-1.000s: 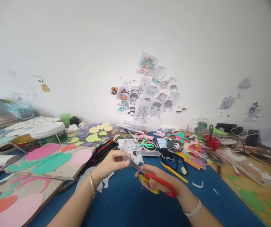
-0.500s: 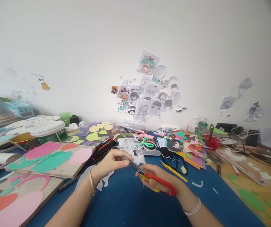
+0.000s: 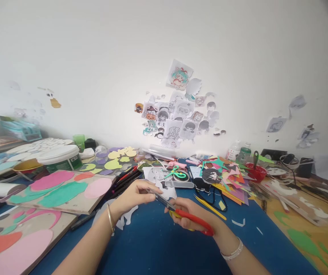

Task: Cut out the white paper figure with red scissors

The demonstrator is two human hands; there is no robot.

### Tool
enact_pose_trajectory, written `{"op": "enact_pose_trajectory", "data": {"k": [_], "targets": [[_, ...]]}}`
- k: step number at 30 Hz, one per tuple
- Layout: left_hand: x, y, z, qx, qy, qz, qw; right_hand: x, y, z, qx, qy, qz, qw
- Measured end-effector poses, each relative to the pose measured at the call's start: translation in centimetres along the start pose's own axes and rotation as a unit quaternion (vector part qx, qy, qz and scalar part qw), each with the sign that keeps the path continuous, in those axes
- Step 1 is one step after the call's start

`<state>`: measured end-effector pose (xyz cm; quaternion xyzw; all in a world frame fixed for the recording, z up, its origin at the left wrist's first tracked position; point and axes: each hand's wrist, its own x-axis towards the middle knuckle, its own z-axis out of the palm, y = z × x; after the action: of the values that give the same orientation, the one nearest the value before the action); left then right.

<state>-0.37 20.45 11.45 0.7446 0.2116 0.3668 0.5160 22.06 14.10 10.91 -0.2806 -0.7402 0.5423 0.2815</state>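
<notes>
My right hand [image 3: 191, 214] is closed around the red and yellow handles of a pair of scissors [image 3: 194, 221], whose blades point up and left toward my left hand. My left hand [image 3: 137, 196] pinches a small piece at the blade tips, too small to name. Both hands hover over the blue mat [image 3: 158, 244]. White paper cut-outs [image 3: 125, 219] lie under my left wrist.
Boards with pink, green and orange foam shapes [image 3: 62, 191] lie at the left, behind them a green tub with a white lid [image 3: 59, 158]. Coloured paper scraps [image 3: 229, 179], green scissors [image 3: 177, 173], pencils [image 3: 126, 177] and bottles [image 3: 238, 152] crowd the back. Drawings hang on the wall [image 3: 178, 114].
The hands have barely moved; the scissor handles have drawn a little closer together and the view has shifted slightly.
</notes>
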Motion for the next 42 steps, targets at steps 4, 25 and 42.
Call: {"op": "enact_pose_trajectory", "data": {"k": [4, 25, 42], "targets": [[0.0, -0.1, 0.0, 0.005, -0.006, -0.004, 1.000, 0.0, 0.0, 0.0, 0.003, 0.009, 0.015, 1.000], [0.8, 0.3, 2.3, -0.033, 0.195, 0.063, 0.978, 0.4, 1.8, -0.3, -0.016, 0.095, -0.048, 0.994], [0.9, -0.4, 4.2, 0.159, 0.219, -0.003, 0.963, 0.7, 2.3, 0.3, 0.017, 0.098, -0.054, 0.994]]}}
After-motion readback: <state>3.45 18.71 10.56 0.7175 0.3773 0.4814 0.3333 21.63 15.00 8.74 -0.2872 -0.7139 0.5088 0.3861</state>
